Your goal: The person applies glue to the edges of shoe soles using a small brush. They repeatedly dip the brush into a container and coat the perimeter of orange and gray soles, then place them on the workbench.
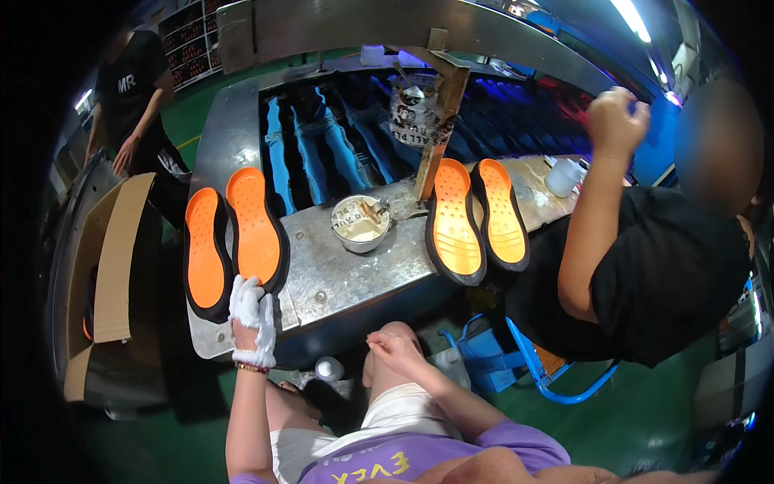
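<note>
The person's left hand (251, 310), in a white knitted glove, has its fingertips against the lower end of an orange-topped black shoe sole (256, 226), the right one of a pair; whether the fingers close around its edge cannot be told. The other orange-topped black shoe sole (207, 254) lies just left of it, both on the corner of a worn grey metal bench (330, 282). The bare right hand (393, 348) is over the thigh, fingers loosely curled; whether it holds something cannot be told.

Right of the pair stands a round whitish bowl (361, 244), its inside lined with a sheet bearing dark capital lettering, partly smeared over. Beyond it, against an upright wooden post (451, 97), is a stained container (413, 129) wrapped in similarly printed material, its letters broken by folds. A second pair of orange-and-black soles (454, 218) lies to the right, near a co-worker in a black top (669, 274). Behind runs a dark conveyor with shiny blue-lit strips (345, 149).

The wearer's purple shirt (427, 456) carries yellow capitals, partly cut by creases; another person's black T-shirt (133, 77), far left, has white letters on the chest.
</note>
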Demonstrator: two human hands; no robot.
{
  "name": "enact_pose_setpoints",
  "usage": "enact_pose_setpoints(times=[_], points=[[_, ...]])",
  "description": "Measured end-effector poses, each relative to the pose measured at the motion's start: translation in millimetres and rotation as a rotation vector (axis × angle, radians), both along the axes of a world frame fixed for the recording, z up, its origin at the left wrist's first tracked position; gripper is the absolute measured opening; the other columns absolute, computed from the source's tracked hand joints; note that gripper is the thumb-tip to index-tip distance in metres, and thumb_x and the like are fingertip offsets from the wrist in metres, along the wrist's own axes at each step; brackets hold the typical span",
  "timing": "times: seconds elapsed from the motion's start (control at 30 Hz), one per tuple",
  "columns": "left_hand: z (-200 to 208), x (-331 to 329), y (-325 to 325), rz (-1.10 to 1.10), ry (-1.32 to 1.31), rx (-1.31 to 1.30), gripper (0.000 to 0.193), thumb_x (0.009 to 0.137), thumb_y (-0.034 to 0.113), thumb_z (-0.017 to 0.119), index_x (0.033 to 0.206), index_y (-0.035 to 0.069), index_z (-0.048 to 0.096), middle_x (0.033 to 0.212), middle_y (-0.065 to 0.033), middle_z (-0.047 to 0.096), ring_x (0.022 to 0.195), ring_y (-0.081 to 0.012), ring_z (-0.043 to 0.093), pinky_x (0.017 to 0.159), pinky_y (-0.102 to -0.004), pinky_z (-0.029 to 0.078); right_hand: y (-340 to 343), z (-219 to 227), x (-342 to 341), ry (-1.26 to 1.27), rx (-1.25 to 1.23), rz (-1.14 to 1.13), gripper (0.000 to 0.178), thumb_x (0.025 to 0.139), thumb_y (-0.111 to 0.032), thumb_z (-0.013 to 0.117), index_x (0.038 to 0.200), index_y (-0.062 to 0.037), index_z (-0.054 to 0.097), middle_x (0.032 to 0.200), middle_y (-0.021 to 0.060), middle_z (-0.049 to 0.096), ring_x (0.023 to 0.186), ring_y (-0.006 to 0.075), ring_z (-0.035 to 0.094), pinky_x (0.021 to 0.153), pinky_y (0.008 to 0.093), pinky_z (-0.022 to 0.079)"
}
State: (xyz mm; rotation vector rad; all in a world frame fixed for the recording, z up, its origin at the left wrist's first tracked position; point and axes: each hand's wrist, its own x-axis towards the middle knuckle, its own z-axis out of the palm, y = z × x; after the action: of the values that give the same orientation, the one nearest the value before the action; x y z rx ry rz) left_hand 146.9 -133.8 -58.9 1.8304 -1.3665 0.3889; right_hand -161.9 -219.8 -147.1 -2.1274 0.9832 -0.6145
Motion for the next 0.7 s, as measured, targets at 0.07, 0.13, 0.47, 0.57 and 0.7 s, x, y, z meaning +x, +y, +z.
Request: enact_pose_setpoints(times=[0.07,0.13,0.47,0.57,0.7], points=[[6.4,-14.5,19.6,-0.039,0.079,-0.04,0.02,0.084,-0.006,0.074,0.101,0.001,0.064,0.125,-0.0191,0.068,0.131,-0.0433,0.057,0.11,-0.0484,0.045,-9.1,59.6,-0.6,-0.364,-0.081,0.052,0.012,0.092,-0.01,0.071,0.101,-0.0025,0.074,0.09,0.0105,0.071,0.073,0.0188,0.069,0.065,0.0301,0.054],[8.9,-28.4,46.3,-0.014,0.149,-0.065,0.02,0.085,-0.008,0.071,0.101,0.001,0.062,0.132,-0.0206,0.065,0.138,-0.0415,0.052,0.113,-0.048,0.043,-35.7,120.6,5.1,-0.355,-0.175,-0.012,0.01,0.089,-0.006,0.074,0.097,-0.0009,0.072,0.09,0.0147,0.07,0.07,0.0246,0.068,0.062,0.0332,0.054],[21.7,-94.7,116.5,-0.069,0.437,-0.048,0.026,0.081,-0.014,0.068,0.098,0.005,0.059,0.149,-0.0206,0.051,0.148,-0.0406,0.039,0.119,-0.0473,0.035,-180.7,190.8,71.2,0.014,-0.474,-0.334,0.032,0.09,-0.031,0.074,0.096,0.0002,0.074,0.093,0.023,0.074,0.085,0.0415,0.071,0.081,0.048,0.056],[25.3,-92.8,122.4,-0.052,0.417,0.004,0.027,0.078,-0.011,0.07,0.097,0.006,0.06,0.147,-0.0194,0.053,0.146,-0.0418,0.041,0.118,-0.0484,0.035,-184.7,197.0,78.8,0.157,-0.292,-0.354,0.031,0.086,-0.033,0.076,0.091,-0.0022,0.077,0.09,0.0246,0.074,0.093,0.0433,0.072,0.088,0.0484,0.057],[22.3,-92.9,120.6,-0.057,0.453,-0.02,0.028,0.076,-0.005,0.075,0.097,0.007,0.061,0.144,-0.0182,0.055,0.145,-0.044,0.042,0.117,-0.0507,0.036,-199.7,184.8,76.8,0.123,-0.267,-0.279,0.027,0.085,-0.03,0.075,0.091,-0.0033,0.077,0.089,0.0224,0.075,0.089,0.0403,0.073,0.085,0.0468,0.057]])
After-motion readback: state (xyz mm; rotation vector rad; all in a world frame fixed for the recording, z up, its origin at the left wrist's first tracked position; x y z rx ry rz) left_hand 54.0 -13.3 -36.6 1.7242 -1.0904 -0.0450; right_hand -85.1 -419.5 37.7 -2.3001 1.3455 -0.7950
